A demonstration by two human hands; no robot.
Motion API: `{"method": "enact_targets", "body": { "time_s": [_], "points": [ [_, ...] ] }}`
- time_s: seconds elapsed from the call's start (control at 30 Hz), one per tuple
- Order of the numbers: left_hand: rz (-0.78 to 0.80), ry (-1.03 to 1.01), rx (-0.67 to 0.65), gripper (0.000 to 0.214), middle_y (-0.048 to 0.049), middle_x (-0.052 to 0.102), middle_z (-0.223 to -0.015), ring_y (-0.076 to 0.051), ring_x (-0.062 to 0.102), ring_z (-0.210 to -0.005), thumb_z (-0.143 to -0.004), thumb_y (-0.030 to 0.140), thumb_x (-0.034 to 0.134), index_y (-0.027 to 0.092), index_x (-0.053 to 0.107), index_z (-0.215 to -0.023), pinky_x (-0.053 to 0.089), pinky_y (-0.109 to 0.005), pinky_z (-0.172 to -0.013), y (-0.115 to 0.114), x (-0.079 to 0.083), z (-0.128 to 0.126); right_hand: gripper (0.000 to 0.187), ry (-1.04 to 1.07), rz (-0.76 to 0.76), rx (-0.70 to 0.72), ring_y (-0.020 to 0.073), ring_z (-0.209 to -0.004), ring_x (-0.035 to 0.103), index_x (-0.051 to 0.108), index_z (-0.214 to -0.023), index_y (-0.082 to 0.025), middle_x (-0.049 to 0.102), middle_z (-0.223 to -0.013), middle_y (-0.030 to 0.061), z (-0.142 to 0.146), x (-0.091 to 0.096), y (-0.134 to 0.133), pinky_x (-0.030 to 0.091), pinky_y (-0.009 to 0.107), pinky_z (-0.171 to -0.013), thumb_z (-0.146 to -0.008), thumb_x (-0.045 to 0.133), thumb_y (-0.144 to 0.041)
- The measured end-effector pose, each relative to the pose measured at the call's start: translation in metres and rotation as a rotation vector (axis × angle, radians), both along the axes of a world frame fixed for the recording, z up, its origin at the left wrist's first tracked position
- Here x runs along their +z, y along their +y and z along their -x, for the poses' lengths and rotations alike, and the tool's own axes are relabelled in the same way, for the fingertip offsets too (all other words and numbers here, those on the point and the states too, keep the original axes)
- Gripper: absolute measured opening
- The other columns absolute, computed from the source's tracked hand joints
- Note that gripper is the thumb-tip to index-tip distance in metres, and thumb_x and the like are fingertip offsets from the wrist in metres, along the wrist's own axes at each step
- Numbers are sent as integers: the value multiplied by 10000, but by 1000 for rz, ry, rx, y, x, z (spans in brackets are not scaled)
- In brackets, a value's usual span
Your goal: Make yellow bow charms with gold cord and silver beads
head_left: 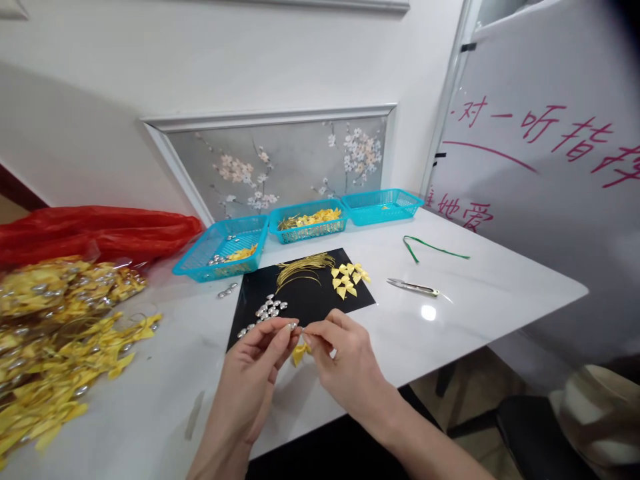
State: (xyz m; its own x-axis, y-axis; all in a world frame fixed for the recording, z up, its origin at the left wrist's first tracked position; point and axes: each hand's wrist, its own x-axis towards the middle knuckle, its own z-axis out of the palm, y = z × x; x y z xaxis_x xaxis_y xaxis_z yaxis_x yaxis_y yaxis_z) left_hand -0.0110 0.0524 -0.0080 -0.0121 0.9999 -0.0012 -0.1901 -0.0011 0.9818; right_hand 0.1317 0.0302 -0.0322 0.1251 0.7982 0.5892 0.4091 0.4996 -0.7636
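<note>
Above the front edge of the black mat (255,287), my two hands meet with their fingertips almost touching. My left hand (263,363) pinches a small silver bead (293,326) between thumb and forefinger. My right hand (345,350) is closed in a pinch beside it; what lies between its fingertips is too small to make out. A yellow ribbon bow (300,353) shows just below the fingers, partly covered by them. On the mat lie loose silver beads (270,307), a bundle of gold cords (303,267) and several yellow bows (347,277).
Three blue baskets stand along the wall: one with beads and bows (220,270), one fuller of yellow pieces (307,233), one nearly bare (383,213). Thread snips (414,287) and a green ribbon (435,249) lie right. Finished-looking strands (75,360) and a red bag (100,230) fill the left.
</note>
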Motion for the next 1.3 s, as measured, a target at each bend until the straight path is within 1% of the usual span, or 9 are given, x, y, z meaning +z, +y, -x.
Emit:
{"method": "enact_targets", "body": {
  "time_s": [0.1,0.33,0.57,0.73,0.83,0.93,1.03,1.17,1.3],
  "points": [
    [-22,28,3,262,-36,792,-867,-164,722,-840,-626,349,886,205,792,-824,590,-227,-794,-1,0,0,222,-1,3,5,134,-604,544,750,-880,-169,580,-742,32,0,0,0,456,248,-567,-913,531,-159],
    [-86,170,-18,255,-36,803,-893,-168,724,-859,-651,353,858,224,800,-864,579,-206,-771,-3,-2,-1,203,40,28,11,139,-634,569,745,-905,-193,601,-757,23,-2,-3,2,468,249,-608,-912,549,-141],
    [-226,418,25,197,-77,817,-943,-259,749,-889,-706,350,787,229,820,-859,613,-339,-802,-3,-9,-7,183,125,99,42,143,-680,645,670,-875,-190,690,-765,7,-3,-5,2,496,229,-648,-866,539,-63],
    [-394,579,76,156,-73,793,-1011,-278,733,-950,-741,311,713,255,821,-838,612,-362,-800,-4,-15,-9,132,142,141,67,141,-596,650,632,-888,-191,689,-704,4,-3,-5,0,489,215,-582,-909,509,-146],
    [-471,653,62,179,-65,785,-1022,-261,732,-940,-776,275,664,265,818,-866,602,-355,-815,-5,-19,-9,169,129,144,43,153,-583,627,621,-883,-194,680,-698,20,-3,-4,-2,463,232,-565,-954,474,-236],
    [-516,705,29,194,-56,781,-1026,-239,733,-908,-800,248,636,270,813,-878,597,-340,-818,-5,-22,-8,239,112,128,28,157,-570,577,611,-819,-201,632,-658,20,-3,-3,-2,430,249,-567,-963,429,-255],
    [-516,727,26,183,-63,774,-1023,-232,731,-898,-819,262,628,255,798,-886,606,-321,-785,-7,-23,-8,232,146,112,20,158,-580,561,592,-752,-206,595,-630,16,-6,-4,-3,443,257,-594,-934,462,-266],
    [-489,715,48,156,-62,758,-959,-217,728,-868,-834,300,626,232,757,-885,620,-293,-744,-13,-20,-7,184,316,112,29,183,-741,650,581,-841,-201,664,-858,72,-12,1,-5,532,287,-657,-937,500,-336],
    [-474,719,45,155,-58,733,-956,-214,723,-872,-829,318,642,236,760,-886,627,-294,-749,-18,-19,-2,235,542,141,160,188,-839,730,506,-917,-212,649,-1069,95,-20,17,-11,607,284,-592,-988,447,-428]
  ]
}}
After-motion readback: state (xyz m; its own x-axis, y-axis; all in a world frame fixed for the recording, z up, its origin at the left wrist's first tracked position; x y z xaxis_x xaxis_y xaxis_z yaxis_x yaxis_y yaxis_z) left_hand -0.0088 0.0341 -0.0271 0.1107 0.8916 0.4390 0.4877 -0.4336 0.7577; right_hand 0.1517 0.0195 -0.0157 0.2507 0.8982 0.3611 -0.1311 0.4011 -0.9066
